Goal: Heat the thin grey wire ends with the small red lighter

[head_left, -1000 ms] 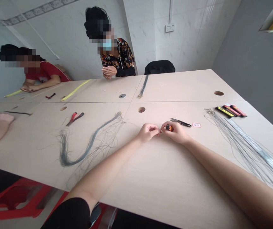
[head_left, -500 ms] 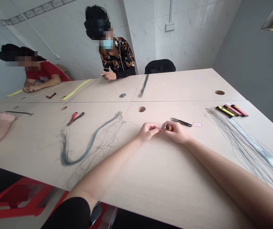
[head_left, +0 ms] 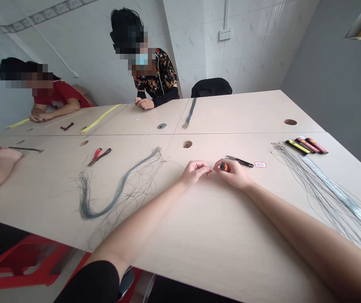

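My left hand (head_left: 195, 171) is closed in a pinch over the table, on something too small to make out. Close to its right, my right hand (head_left: 233, 172) is wrapped round a small dark lighter (head_left: 225, 167) with a red and yellow label. The fingertips of both hands nearly meet. Just behind my right hand lie black thread snips (head_left: 240, 161) and a small red-edged label (head_left: 260, 164). Left of my left hand, a bundle of grey-green strands (head_left: 122, 185) curves across the table, with loose strands beside it.
Red and black pliers (head_left: 98, 156) lie at the left. At the right are several wrapped lighters (head_left: 306, 146), another strand bundle (head_left: 306, 181) and a clear strip (head_left: 341, 191). Two people sit across the table (head_left: 230, 113); a third person's hands (head_left: 2, 155) are at the left edge.
My left hand has shifted slightly up and left, widening the small gap between my fingertips. The person across in the patterned top has leaned and moved their hands slightly.
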